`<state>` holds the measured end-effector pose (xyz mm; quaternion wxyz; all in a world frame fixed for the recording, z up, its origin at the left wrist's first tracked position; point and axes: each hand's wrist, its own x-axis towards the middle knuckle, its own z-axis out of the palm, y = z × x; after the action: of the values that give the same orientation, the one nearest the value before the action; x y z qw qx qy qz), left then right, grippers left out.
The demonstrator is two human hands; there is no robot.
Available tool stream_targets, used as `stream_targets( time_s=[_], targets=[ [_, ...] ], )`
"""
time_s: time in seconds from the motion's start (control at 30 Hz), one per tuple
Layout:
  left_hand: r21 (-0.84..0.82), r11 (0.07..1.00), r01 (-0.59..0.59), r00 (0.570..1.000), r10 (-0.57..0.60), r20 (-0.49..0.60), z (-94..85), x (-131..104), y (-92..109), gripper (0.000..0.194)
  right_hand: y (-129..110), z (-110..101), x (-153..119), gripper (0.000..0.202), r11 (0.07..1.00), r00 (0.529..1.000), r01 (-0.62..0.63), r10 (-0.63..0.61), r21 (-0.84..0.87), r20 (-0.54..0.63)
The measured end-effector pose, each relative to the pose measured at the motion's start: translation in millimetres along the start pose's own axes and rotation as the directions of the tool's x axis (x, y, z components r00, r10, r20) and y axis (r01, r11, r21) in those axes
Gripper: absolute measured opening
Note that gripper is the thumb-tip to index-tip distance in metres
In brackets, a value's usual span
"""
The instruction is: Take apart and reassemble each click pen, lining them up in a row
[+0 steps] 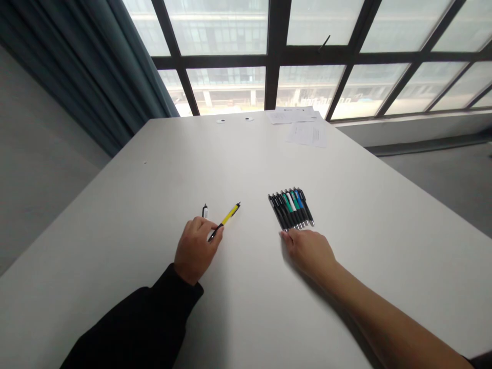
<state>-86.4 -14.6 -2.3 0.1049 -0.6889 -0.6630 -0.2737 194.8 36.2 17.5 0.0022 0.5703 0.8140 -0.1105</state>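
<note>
My left hand [197,247] is closed around the dark lower end of a yellow and black pen [229,214], which points up and to the right. A white and black pen [205,211] shows just beyond its fingers, the rest of it hidden under the hand. To the right, several click pens [291,209] lie side by side in a slanted row: mostly black, with green, white and blue ones among them. At the near ends of this row rests my right hand [309,249], fingers curled together and close against the silver tips. Whether it pinches a pen there is hidden.
The white table [184,169] stretches to the window [226,87]. Printed paper sheets [307,133] lie at its far right corner, near two small oval white pieces [249,119]. A dark blue curtain [96,66] hangs at the left.
</note>
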Motion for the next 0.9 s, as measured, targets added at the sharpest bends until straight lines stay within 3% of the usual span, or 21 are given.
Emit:
stream_targets(
  time_s=[0.07, 0.13, 0.17, 0.23, 0.3, 0.37, 0.5, 0.63, 0.8, 0.9],
  targets=[
    [-0.111, 0.994, -0.012, 1.000, 0.009, -0.029, -3.3, 1.8, 9.7, 0.013, 3.9, 0.0, -1.7, 0.048, 0.996, 0.999, 0.007, -0.003, 0.089, -0.047],
    [-0.271, 0.962, -0.041, 0.999, 0.031, -0.040, -5.7, 1.3, 25.6, 0.009, 8.8, -1.1, -3.7, 0.042, 0.945, 0.991, 0.062, -0.021, 0.320, -0.130],
    [-0.338, 0.941, -0.037, 0.999, 0.029, -0.030, -6.2, 0.0, 35.0, 0.007, 11.2, -2.0, -4.7, 0.035, 0.866, 0.984, 0.115, -0.031, 0.486, -0.178],
    [-0.463, 0.885, -0.056, 0.998, 0.056, -0.014, -5.8, -4.3, 53.4, 0.005, 15.4, -3.9, -5.8, 0.033, 0.601, 0.970, 0.210, -0.029, 0.771, -0.242],
    [-0.579, 0.813, -0.058, 0.995, 0.098, 0.037, -4.4, -8.3, 66.4, 0.003, 18.7, -5.5, -5.7, 0.034, 0.354, 0.972, 0.229, -0.030, 0.907, -0.234],
    [-0.673, 0.739, -0.031, 0.993, 0.100, 0.065, -3.3, -9.8, 70.9, 0.005, 21.2, -6.4, -4.6, 0.030, 0.237, 0.981, 0.193, -0.037, 0.952, -0.189],
    [-0.812, 0.562, 0.154, 0.988, -0.080, 0.132, -2.6, -5.4, 60.1, 0.012, 24.3, -6.2, -2.3, 0.030, 0.163, 0.993, 0.113, 0.000, 0.980, -0.114],
    [-0.876, 0.338, 0.343, 0.931, -0.243, 0.271, -1.7, -2.2, 46.7, 0.014, 25.6, -3.4, -1.3, 0.030, 0.108, 0.993, 0.100, 0.045, 0.989, -0.105],
    [-0.896, 0.240, 0.375, 0.912, -0.269, 0.310, 1.1, -3.0, 42.4, 0.013, 27.3, 2.2, -0.1, 0.033, 0.013, 0.993, 0.100, 0.064, 0.995, -0.101],
    [-0.891, 0.215, 0.400, 0.897, -0.292, 0.332, 1.6, -3.0, 42.9, 0.017, 26.3, 2.9, -0.7, 0.031, 0.058, 0.990, 0.126, 0.056, 0.990, -0.129]
  ],
)
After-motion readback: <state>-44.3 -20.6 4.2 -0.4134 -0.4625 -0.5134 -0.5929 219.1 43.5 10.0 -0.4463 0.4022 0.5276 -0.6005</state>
